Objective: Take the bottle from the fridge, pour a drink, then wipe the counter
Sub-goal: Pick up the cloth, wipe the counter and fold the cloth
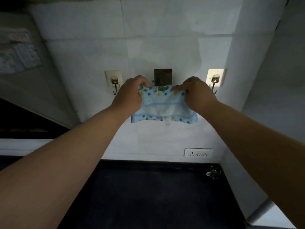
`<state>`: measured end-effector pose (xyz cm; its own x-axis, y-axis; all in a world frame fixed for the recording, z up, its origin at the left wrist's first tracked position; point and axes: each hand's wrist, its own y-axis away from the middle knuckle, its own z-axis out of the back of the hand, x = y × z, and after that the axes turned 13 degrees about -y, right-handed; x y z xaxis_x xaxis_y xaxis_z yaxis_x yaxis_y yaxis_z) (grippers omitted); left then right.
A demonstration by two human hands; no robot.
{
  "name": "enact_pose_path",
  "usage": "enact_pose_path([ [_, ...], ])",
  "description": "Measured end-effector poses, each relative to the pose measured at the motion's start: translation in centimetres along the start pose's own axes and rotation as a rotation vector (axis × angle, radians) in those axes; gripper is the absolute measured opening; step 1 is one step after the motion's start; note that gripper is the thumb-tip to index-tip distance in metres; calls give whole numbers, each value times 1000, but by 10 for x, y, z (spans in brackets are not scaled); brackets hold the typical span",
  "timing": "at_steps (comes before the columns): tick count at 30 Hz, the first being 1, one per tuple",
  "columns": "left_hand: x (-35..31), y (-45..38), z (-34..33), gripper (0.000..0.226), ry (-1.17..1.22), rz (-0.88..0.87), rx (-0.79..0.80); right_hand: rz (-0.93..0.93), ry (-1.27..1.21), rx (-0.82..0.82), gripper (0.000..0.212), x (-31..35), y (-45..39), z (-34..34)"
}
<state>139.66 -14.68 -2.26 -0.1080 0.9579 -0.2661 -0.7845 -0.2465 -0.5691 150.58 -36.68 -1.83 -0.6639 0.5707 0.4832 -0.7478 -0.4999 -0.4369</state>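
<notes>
A light blue cloth (163,106) with coloured dots hangs against the white tiled wall, its top edge at the dark middle wall hook (162,76). My left hand (130,93) pinches the cloth's upper left corner. My right hand (198,93) pinches its upper right corner. Both arms reach up over the dark counter (148,195). A small white label dangles from the cloth's bottom edge. No bottle or drink is in view.
Two white adhesive hooks flank the cloth, the left hook (114,81) and the right hook (215,80). A wall socket (198,152) sits low on the wall. A small glass object (214,172) stands at the counter's right back corner. A side wall closes the right.
</notes>
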Motion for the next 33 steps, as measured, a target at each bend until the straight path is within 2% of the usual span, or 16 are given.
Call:
enact_pose_path([
  [4, 4, -33, -1, 43, -6, 44, -146, -50, -108, -95, 55, 8, -33, -2],
  [6, 8, -43, -12, 43, -33, 123, -124, -70, -89, -42, 53, 10, -42, -12],
  [8, 12, -44, -29, 46, -61, 137, 29, -105, -30, 54, 47, 7, -41, -27],
  [11, 11, -35, -59, 41, -91, 106, 364, -145, -20, 125, 46, -2, -29, -53],
  [13, 6, -27, -75, 41, -189, 121, 443, -152, -46, 128, 45, -6, -22, -64],
  [15, -2, -19, -82, 38, -184, 179, 320, -157, -45, 125, 43, -7, -20, -66],
  [18, -18, -11, -82, 36, 172, 179, 110, -152, -60, 22, 36, -4, -22, -61],
  [20, -28, -9, -78, 38, 262, 126, 117, -120, -207, -65, 38, 2, -21, -57],
  [21, -31, -9, -76, 39, 259, 119, 136, -111, -287, -50, 39, 6, -19, -56],
  [24, -35, -11, -70, 43, 223, 135, 194, -165, -391, 114, 41, 18, -10, -50],
  [26, -37, -11, -63, 44, 154, 112, 209, -186, -401, 170, 44, 26, -2, -41],
  [33, -57, 12, -32, 50, 26, 57, 237, -152, -283, 191, 41, 39, 34, -3],
])
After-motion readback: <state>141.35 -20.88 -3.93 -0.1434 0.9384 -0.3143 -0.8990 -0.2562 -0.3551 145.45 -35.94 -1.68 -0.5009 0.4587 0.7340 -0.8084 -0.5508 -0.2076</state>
